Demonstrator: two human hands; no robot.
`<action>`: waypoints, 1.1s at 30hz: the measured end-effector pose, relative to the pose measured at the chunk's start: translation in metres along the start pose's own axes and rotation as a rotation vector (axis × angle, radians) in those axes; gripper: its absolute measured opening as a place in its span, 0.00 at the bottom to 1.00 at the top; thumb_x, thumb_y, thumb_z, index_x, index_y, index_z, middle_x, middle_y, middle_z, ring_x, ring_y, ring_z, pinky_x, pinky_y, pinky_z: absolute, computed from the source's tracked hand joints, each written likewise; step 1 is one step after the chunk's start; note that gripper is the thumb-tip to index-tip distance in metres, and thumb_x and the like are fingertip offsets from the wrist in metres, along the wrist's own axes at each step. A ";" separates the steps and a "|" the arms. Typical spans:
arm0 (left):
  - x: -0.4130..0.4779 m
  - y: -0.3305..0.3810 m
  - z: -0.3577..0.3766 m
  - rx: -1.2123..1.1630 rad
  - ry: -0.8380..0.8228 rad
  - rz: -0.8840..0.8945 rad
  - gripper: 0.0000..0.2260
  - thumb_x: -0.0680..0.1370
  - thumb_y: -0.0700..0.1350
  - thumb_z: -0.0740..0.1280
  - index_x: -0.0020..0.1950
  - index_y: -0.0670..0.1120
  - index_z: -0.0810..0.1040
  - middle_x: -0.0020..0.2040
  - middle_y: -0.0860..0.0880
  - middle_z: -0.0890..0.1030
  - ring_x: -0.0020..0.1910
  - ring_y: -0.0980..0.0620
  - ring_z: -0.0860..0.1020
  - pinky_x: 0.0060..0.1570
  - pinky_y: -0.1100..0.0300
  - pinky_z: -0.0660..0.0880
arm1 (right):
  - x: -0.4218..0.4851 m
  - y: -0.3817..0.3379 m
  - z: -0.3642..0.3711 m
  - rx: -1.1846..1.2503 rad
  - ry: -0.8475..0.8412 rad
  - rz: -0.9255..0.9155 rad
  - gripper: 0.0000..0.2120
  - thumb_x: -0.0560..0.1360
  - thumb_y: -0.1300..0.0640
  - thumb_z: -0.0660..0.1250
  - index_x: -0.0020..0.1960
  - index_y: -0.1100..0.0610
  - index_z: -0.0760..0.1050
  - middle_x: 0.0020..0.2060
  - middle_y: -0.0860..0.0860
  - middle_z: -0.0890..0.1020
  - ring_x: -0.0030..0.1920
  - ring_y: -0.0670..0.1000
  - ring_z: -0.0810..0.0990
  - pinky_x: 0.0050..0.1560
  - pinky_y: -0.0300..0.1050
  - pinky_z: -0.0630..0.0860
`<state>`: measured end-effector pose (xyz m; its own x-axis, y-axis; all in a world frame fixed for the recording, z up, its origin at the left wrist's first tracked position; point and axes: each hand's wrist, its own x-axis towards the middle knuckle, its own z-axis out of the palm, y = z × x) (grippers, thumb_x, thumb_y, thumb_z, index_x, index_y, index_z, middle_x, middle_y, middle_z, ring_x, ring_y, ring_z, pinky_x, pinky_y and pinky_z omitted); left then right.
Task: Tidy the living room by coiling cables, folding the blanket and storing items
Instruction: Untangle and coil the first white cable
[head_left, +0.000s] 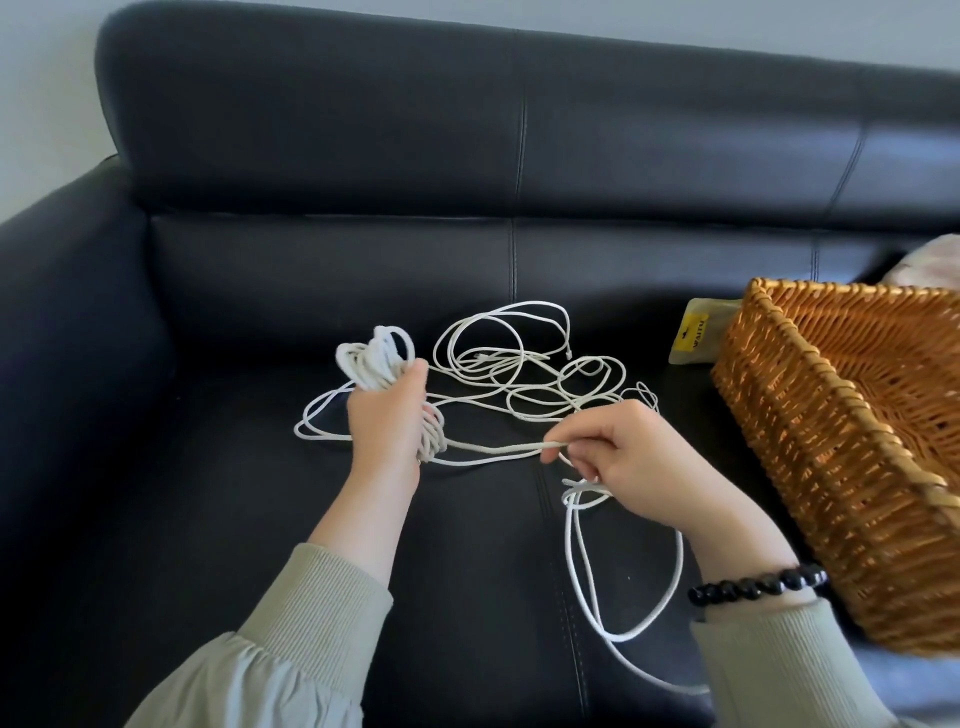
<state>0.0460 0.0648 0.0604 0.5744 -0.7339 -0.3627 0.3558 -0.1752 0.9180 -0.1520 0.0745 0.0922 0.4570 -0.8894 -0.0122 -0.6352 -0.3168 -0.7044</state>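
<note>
Head view shows two hands over one black leather sofa (311, 156) — the left hand (387, 426) grips a wound bunch of thin white cable (371, 364), the right hand (623, 457) pinches one strand. Loose loops lie on the seat — near one brown woven basket (831, 467).

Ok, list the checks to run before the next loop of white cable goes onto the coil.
1. The coil is gripped by the left hand: ok.
2. The feeding strand is pinched by the right hand: ok.
3. The strand between the hands runs without knots: ok.
4. The loose cable on the sofa lies untangled: not ok, loops overlap.
5. The basket stands beside the right hand for storing: ok.
6. Room inside the basket: cannot tell, partly out of view.
</note>
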 end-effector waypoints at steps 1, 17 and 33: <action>0.000 -0.003 0.000 0.121 -0.075 0.020 0.11 0.76 0.48 0.69 0.44 0.41 0.75 0.31 0.48 0.75 0.26 0.56 0.74 0.30 0.63 0.71 | -0.001 0.000 -0.001 0.014 0.031 -0.011 0.20 0.77 0.69 0.59 0.38 0.49 0.80 0.24 0.46 0.71 0.24 0.42 0.67 0.28 0.32 0.66; -0.016 -0.026 0.005 0.570 -1.238 -0.048 0.36 0.48 0.71 0.77 0.39 0.45 0.74 0.27 0.53 0.70 0.26 0.58 0.69 0.31 0.64 0.72 | -0.006 -0.007 -0.003 0.032 0.365 -0.092 0.14 0.73 0.66 0.68 0.39 0.47 0.80 0.30 0.45 0.81 0.34 0.44 0.80 0.36 0.38 0.77; -0.030 -0.013 0.003 0.891 -1.166 0.097 0.04 0.74 0.39 0.71 0.47 0.46 0.81 0.29 0.59 0.78 0.28 0.62 0.74 0.34 0.67 0.72 | 0.003 -0.006 0.006 -0.089 0.492 0.009 0.09 0.69 0.52 0.74 0.35 0.55 0.79 0.25 0.48 0.76 0.27 0.47 0.73 0.32 0.45 0.73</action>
<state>0.0217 0.0870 0.0594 -0.4914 -0.7929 -0.3604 -0.4592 -0.1158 0.8807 -0.1429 0.0761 0.0917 0.1170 -0.9355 0.3333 -0.6984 -0.3161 -0.6421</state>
